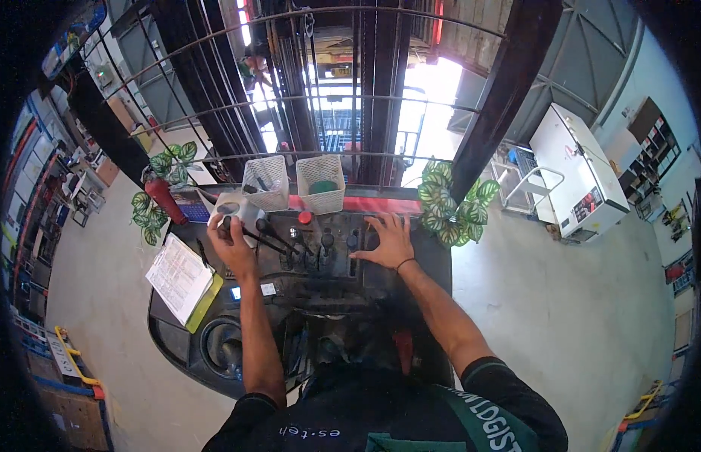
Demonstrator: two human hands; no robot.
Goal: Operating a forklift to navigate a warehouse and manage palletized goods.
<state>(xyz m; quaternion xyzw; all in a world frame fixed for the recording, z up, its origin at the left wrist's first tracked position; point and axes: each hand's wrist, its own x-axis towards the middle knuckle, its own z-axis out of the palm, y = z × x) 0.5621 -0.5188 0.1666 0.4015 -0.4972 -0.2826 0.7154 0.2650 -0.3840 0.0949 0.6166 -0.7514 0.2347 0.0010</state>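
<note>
Held left hand point(234, 248) curled snugly round black knob point(226, 224), probably for leverage; spread right hand point(390, 242) wide, seemingly empty, beside levers point(327, 241), perhaps for ready reach.

This appears to be a warehouse or workshop hall, seen from the driver's position of a forklift point(177, 348): its dark mast point(384, 75) rises ahead, with control levers point(326, 245) on the console point(435, 270) just behind it. Right of the mast stand a large grey metal door point(591, 45) and a white cabinet point(584, 166); left of it and further back, blue-and-orange racking point(70, 389) borders the smooth grey floor point(531, 331).
</note>
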